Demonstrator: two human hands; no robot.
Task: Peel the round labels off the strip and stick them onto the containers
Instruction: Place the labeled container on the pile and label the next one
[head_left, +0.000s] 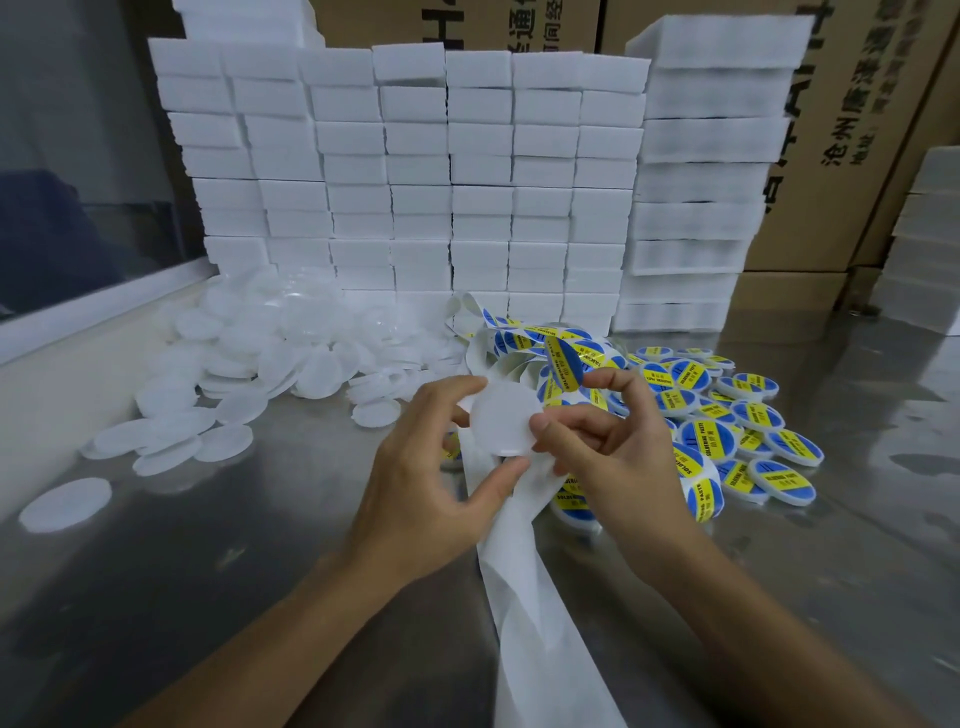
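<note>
My left hand (421, 467) holds a plain white round container (503, 423) by its rim, thumb below and fingers above. My right hand (613, 447) touches the container's right edge with its thumb, and a round blue-and-yellow label (563, 370) sticks to its raised fingertips just above the container. The label strip (540, 332) curls behind the hands, and its empty white backing (524, 571) trails toward me across the steel table (218, 561).
Unlabelled white containers (270, 358) lie piled at the left. Labelled ones (748, 431) are heaped at the right. A wall of stacked white foam blocks (415, 171) stands behind, with cardboard boxes (852, 156) beyond and to the right.
</note>
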